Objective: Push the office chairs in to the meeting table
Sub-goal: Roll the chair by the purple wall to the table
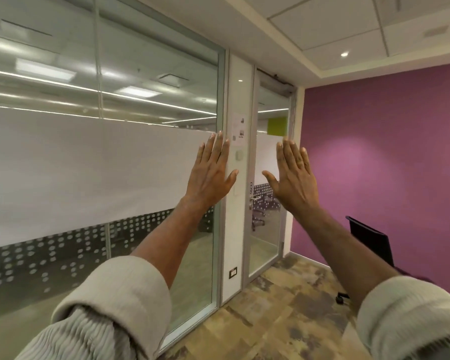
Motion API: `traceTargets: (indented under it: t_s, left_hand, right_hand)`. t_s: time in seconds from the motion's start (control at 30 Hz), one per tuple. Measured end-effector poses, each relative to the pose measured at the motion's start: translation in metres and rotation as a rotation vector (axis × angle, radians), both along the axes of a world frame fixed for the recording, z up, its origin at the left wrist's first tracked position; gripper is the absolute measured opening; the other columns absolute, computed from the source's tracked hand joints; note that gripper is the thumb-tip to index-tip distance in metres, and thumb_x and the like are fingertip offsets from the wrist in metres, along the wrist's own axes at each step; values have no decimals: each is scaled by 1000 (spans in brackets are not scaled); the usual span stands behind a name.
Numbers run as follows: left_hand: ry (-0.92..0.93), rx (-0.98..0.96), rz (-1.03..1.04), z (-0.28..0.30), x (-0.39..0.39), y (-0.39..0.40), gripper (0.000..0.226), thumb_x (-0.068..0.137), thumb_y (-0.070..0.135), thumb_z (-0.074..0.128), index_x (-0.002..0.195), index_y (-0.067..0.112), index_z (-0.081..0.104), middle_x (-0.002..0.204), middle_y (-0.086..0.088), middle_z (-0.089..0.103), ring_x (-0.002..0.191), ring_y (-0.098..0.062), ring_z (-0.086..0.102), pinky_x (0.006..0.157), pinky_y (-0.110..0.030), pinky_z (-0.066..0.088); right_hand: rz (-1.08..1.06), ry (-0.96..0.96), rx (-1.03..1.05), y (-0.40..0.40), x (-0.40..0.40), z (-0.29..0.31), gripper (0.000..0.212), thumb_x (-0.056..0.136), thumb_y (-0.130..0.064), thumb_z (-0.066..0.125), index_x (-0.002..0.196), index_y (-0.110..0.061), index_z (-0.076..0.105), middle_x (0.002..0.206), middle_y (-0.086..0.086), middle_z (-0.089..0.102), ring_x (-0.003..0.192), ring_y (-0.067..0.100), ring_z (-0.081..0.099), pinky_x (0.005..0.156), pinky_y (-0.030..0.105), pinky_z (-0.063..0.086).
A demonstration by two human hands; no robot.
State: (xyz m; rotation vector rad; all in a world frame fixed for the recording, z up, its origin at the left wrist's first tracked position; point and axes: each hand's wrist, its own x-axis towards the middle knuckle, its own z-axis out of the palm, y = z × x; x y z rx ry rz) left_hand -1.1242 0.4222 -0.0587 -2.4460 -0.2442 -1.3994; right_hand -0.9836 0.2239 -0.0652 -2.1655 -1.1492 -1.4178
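Observation:
Both my arms are stretched out in front of me at chest height. My left hand (211, 172) is flat with its fingers up, back toward me, and holds nothing. My right hand (294, 175) mirrors it, thumb spread, also holding nothing. One black office chair (372, 240) stands at the right by the purple wall, partly hidden behind my right forearm; a caster (340, 298) shows on the floor below it. The meeting table is not in view.
A glass partition with a frosted band (94, 162) fills the left. A glass door (266, 178) with a metal handle stands straight ahead in the corner. The purple wall (387, 152) runs to the right. Patterned carpet (283, 315) covers the floor below.

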Motion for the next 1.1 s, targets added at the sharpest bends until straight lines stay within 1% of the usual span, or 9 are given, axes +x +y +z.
traceTargets:
  t_s: [0.17, 0.3, 0.4, 0.57, 0.63, 0.73, 0.87, 0.9, 1.1]
  left_hand:
    - [-6, 22, -68, -11, 86, 63, 80, 100, 55, 26, 161, 8, 3, 169, -16, -3, 156, -30, -5, 127, -48, 4]
    - [-2, 23, -91, -22, 162, 100, 81, 100, 56, 26, 161, 9, -1, 169, -15, -5, 156, -30, -7, 126, -50, 4]
    - [9, 20, -92, -24, 229, 123, 80, 101, 57, 26, 161, 10, 2, 170, -14, -5, 156, -28, -9, 126, -48, 2]
    - [30, 77, -95, -7, 348, 158, 80, 101, 54, 44, 161, 9, 14, 170, -14, 3, 156, -30, -3, 126, -49, 7]
    - [19, 73, -122, 1, 394, 170, 79, 101, 51, 46, 160, 8, 16, 169, -15, 7, 156, -30, 1, 126, -49, 9]
    - [-10, 21, -171, 5, 461, 189, 78, 100, 51, 43, 160, 8, 18, 169, -14, 9, 156, -30, 4, 126, -50, 12]
    - [17, 3, -197, -10, 562, 229, 79, 98, 56, 33, 160, 9, 19, 169, -14, 9, 156, -31, 5, 125, -52, 14]
    - [6, -4, -206, -13, 571, 235, 79, 99, 56, 33, 160, 9, 18, 169, -14, 8, 156, -31, 5, 125, -51, 14]
    - [-25, -12, -284, -38, 726, 305, 77, 102, 51, 45, 160, 9, 18, 169, -14, 9, 156, -30, 6, 125, -43, 6]
  right_hand:
    - [-61, -7, -22, 61, 69, -6, 81, 102, -62, 16, 158, -7, -4, 167, 13, -9, 154, 22, -11, 126, 44, -2]
    - [-100, -18, -48, 96, 139, -19, 81, 102, -62, 17, 158, -7, -4, 167, 13, -10, 154, 23, -11, 125, 41, -7]
    - [-122, -7, -46, 124, 203, -24, 81, 102, -63, 15, 158, -7, -5, 167, 14, -10, 154, 24, -11, 125, 43, -3]
    - [-149, 23, -32, 161, 314, -22, 81, 103, -61, 19, 158, -6, -4, 166, 15, -8, 154, 25, -10, 125, 42, -6]
    - [-163, 39, -43, 174, 360, -22, 81, 102, -61, 17, 158, -6, -3, 166, 16, -8, 154, 25, -10, 124, 41, -8]
    - [-189, 46, -48, 191, 427, -23, 81, 103, -61, 18, 158, -6, -3, 166, 16, -7, 153, 25, -11, 124, 40, -8]
    - [-238, 74, -69, 219, 520, -28, 79, 105, -59, 23, 156, -6, -6, 165, 15, -8, 153, 25, -11, 124, 42, -7]
    - [-244, 81, -69, 221, 528, -28, 80, 105, -60, 23, 156, -6, -6, 165, 15, -9, 153, 26, -11, 124, 42, -7]
    - [-303, 81, -95, 271, 663, -45, 83, 100, -64, 11, 157, -4, -2, 166, 16, -6, 153, 27, -8, 125, 43, -4]
